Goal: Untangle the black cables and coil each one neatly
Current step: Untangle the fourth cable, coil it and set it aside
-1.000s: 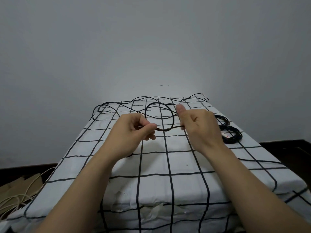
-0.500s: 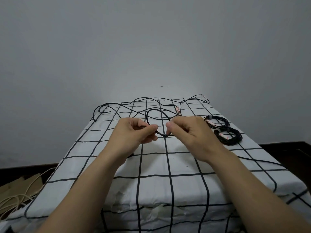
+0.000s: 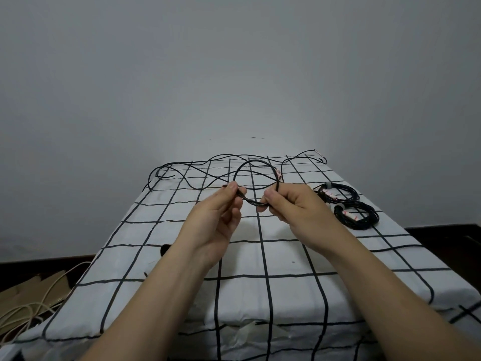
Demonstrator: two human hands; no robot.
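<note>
1. The left hand (image 3: 221, 209) and the right hand (image 3: 294, 207) each pinch the thin black cable (image 3: 256, 203), with one loop raised between them.
2. Judgement: feed slack gently and match the loop size, so the far tangle doesn't tighten.
3. Two bound black cable coils (image 3: 371, 217) lie to the right on the white, black-gridded cloth (image 3: 286, 256).
4. A plain grey wall (image 3: 234, 74) stands behind, and a beige cord (image 3: 28, 308) lies on the floor, near left.

Most likely a spare room in a home. Plain pale wall (image 3: 234, 74) with a dark skirting board (image 3: 52, 264) at its foot, white grid-lined bedsheet (image 3: 286, 256) draped over a raised surface, flattened cardboard (image 3: 31, 290) and loose cream cord (image 3: 24, 312) on the floor at left.
</note>
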